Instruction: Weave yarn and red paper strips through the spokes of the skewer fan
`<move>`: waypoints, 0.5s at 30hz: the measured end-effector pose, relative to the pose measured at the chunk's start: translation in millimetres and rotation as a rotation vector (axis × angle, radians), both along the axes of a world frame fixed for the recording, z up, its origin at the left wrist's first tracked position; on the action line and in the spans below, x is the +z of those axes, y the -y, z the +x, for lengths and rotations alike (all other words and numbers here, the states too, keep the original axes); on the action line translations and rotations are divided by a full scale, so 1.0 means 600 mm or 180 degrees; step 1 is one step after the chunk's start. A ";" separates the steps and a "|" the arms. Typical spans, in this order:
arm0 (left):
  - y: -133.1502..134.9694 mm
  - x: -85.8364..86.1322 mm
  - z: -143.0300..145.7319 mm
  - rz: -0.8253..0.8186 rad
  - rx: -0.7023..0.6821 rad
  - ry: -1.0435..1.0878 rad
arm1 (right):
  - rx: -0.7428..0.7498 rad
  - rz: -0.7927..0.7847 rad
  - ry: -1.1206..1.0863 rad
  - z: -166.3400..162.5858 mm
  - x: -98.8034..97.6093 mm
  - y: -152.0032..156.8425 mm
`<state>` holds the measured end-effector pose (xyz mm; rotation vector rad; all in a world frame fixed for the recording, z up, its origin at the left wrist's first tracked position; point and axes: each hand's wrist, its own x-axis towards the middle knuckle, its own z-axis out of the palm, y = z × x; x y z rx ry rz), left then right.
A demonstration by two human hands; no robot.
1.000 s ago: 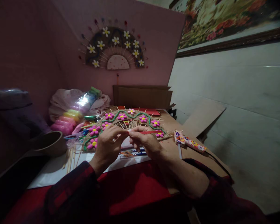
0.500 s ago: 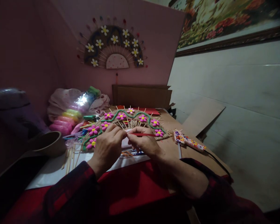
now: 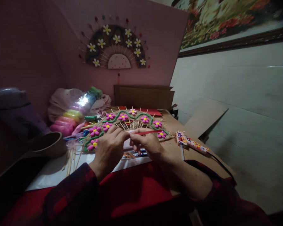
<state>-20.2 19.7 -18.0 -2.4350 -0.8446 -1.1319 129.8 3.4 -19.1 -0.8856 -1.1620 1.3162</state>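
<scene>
A thin red paper strip runs from the meeting fingertips of both hands and trails rightward over the back of my right hand. My left hand is closed in a pinch at the strip's left end; the very tip is hidden by the fingers. My right hand pinches the strip between thumb and forefinger. Just beyond them lies a fan-shaped craft piece of twine and thin sticks, decorated with pink flowers and a wavy green line.
A flower-patterned glue gun rests on cardboard at the right. Loose wooden sticks, a round brown container and packs of coloured clay are at the left. A similar fan with white flowers hangs on the pink back panel.
The red strip's free right end has tilted upward. My fingers have shifted slightly at the pinch, and both hands stay in nearly the same place.
</scene>
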 end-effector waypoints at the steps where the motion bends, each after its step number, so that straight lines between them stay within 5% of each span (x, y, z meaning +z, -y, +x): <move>1: -0.002 -0.002 0.001 -0.0052 -0.0157 0.0241 | 0.0024 -0.0011 -0.0065 0.001 0.001 0.001; 9: -0.005 -0.013 0.009 -0.1059 -0.0744 0.1667 | 0.0269 -0.0048 -0.0412 0.005 0.003 0.002; 15: -0.004 -0.013 0.007 -0.1603 -0.0655 0.1751 | 0.0139 -0.0056 -0.0325 0.004 0.004 0.001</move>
